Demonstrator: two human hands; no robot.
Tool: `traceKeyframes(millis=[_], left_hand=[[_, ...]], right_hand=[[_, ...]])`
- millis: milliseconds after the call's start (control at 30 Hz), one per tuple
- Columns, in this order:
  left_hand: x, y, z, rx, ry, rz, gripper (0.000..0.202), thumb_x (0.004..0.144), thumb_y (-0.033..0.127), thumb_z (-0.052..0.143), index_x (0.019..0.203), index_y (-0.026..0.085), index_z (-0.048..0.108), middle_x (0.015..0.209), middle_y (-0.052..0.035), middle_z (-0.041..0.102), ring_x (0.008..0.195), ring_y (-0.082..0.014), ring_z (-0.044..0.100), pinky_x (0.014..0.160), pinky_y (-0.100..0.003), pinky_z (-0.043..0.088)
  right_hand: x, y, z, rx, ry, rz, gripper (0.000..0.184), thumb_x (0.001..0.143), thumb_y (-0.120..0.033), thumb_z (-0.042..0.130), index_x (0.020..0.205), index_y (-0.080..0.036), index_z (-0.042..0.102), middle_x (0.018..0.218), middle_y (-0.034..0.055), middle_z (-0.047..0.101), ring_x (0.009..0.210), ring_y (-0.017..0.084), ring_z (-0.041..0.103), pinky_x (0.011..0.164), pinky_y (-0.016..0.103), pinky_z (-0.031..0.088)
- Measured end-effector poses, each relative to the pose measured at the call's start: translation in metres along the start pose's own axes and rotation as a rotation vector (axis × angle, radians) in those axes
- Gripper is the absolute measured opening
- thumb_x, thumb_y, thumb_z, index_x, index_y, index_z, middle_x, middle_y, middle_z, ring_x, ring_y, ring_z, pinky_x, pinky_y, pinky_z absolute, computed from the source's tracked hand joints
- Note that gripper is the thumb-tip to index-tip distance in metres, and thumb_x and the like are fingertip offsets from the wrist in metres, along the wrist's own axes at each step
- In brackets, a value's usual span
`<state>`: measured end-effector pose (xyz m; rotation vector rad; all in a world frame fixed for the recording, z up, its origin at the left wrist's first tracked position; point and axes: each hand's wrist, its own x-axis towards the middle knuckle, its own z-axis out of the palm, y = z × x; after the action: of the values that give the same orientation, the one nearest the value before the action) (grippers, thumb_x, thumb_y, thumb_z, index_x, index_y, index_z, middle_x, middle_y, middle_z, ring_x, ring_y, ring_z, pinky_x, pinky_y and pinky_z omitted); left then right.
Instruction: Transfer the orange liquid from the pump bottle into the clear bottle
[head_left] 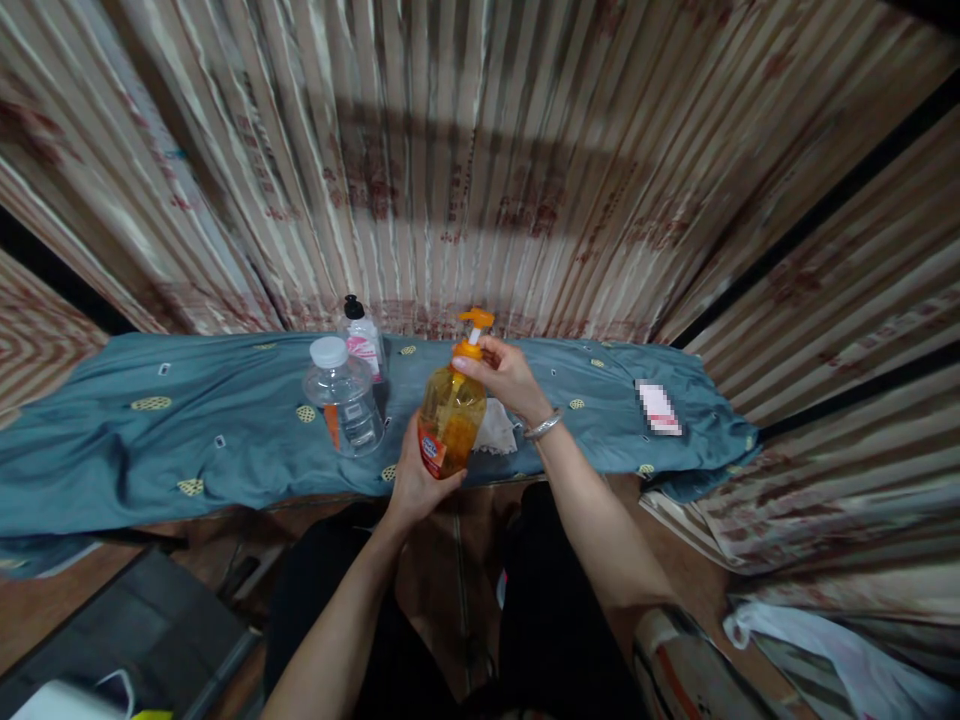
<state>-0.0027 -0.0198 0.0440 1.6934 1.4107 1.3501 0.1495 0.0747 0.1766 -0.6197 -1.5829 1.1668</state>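
A clear amber pump bottle (454,412) with an orange pump top and a red-orange label is held up over the near edge of the cloth-covered table, tilted a little to the right. My left hand (421,475) is wrapped round its lower body. With thumb and fingers, my right hand (510,375) grips the orange collar just under the pump head. Orange liquid shows in the lower part of the bottle. Behind it lies a crumpled white cloth (496,428), partly hidden by the bottle.
On the table's teal cloth (247,400), a clear jar with a white lid (352,405) stands left, before a black-topped bottle (363,340). A blurred pink-white object (659,407) lies right. Striped curtains (465,180) hang behind. A white plastic bag (832,650) sits lower right.
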Motion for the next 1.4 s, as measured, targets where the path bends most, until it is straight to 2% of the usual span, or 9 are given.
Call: traceKeyframes(millis=[133,367,467,600,800,967,1133,1233,1400], left_hand=[[-0.001,-0.005,-0.001,0.009,-0.023,0.011,0.113,0.059,0.039,0.082,0.148,0.013,0.016,0.147,-0.022,0.038,0.137,-0.0344,0.038,0.113,-0.052,0.031],[-0.001,-0.001,-0.006,0.116,0.009,-0.016,0.111,0.057,0.034,0.082,0.147,0.007,0.023,0.137,-0.0221,0.048,0.129,-0.0348,0.046,0.11,-0.049,0.036],[-0.001,-0.001,-0.004,0.127,0.01,-0.005,0.109,0.057,0.032,0.082,0.147,0.01,0.023,0.135,-0.0198,0.049,0.129,-0.0343,0.046,0.109,-0.048,0.036],[-0.001,-0.002,-0.003,0.157,0.009,0.006,0.108,0.058,0.031,0.082,0.147,0.013,0.023,0.136,-0.0185,0.048,0.129,-0.0343,0.046,0.108,-0.049,0.038],[0.001,0.004,-0.006,0.191,-0.019,-0.036,0.108,0.059,0.033,0.081,0.146,0.005,0.023,0.132,-0.0228,0.05,0.128,-0.0358,0.047,0.108,-0.05,0.038],[0.001,0.002,-0.006,0.187,-0.001,-0.011,0.107,0.059,0.031,0.081,0.146,0.007,0.024,0.134,-0.0209,0.049,0.131,-0.035,0.044,0.111,-0.05,0.034],[0.002,-0.005,-0.007,0.119,0.029,-0.042,0.11,0.058,0.035,0.082,0.147,0.01,0.023,0.142,-0.0212,0.044,0.132,-0.0346,0.044,0.11,-0.05,0.036],[0.003,-0.006,-0.006,0.068,0.052,-0.04,0.109,0.06,0.036,0.081,0.148,0.012,0.022,0.145,-0.0201,0.041,0.135,-0.0337,0.041,0.112,-0.05,0.033],[0.006,0.0,-0.005,0.015,0.082,-0.139,0.109,0.059,0.038,0.08,0.147,0.014,0.022,0.14,-0.019,0.046,0.131,-0.0338,0.045,0.11,-0.05,0.035]], right_hand=[[0.005,-0.02,-0.013,0.049,-0.005,-0.057,0.059,0.075,-0.066,0.088,0.094,-0.016,0.065,0.098,0.0063,0.066,0.1,0.028,0.059,0.089,0.031,0.05],[0.008,-0.046,-0.031,-0.045,0.035,-0.164,0.057,0.076,-0.065,0.09,0.094,-0.017,0.065,0.093,0.0033,0.065,0.091,0.025,0.063,0.082,0.027,0.054],[0.013,-0.048,-0.039,0.01,0.042,-0.126,0.059,0.074,-0.066,0.092,0.092,-0.016,0.065,0.087,0.003,0.065,0.084,0.024,0.064,0.073,0.024,0.056],[0.016,-0.046,-0.045,-0.036,0.084,-0.207,0.053,0.078,-0.061,0.092,0.09,-0.015,0.067,0.086,0.0033,0.066,0.079,0.021,0.064,0.068,0.021,0.055],[0.015,-0.04,-0.045,-0.09,0.074,-0.237,0.052,0.082,-0.063,0.089,0.086,-0.015,0.067,0.08,0.0016,0.065,0.074,0.019,0.063,0.063,0.019,0.053],[0.016,-0.044,-0.063,-0.066,0.264,-0.268,0.054,0.077,-0.062,0.092,0.085,-0.014,0.067,0.079,0.0039,0.065,0.075,0.02,0.063,0.059,0.017,0.053],[0.015,-0.066,-0.099,0.106,0.43,-0.334,0.046,0.07,-0.046,0.095,0.078,-0.011,0.067,0.069,0.006,0.063,0.05,0.011,0.051,0.038,0.007,0.039],[0.01,-0.075,-0.122,0.154,0.513,-0.397,0.041,0.07,-0.044,0.093,0.082,-0.014,0.068,0.081,0.0086,0.066,0.05,0.01,0.051,0.038,0.005,0.041],[0.012,-0.041,-0.141,-0.013,0.599,-0.362,0.034,0.079,-0.044,0.08,0.093,-0.02,0.061,0.096,0.0073,0.066,0.069,0.018,0.064,0.049,0.016,0.053]])
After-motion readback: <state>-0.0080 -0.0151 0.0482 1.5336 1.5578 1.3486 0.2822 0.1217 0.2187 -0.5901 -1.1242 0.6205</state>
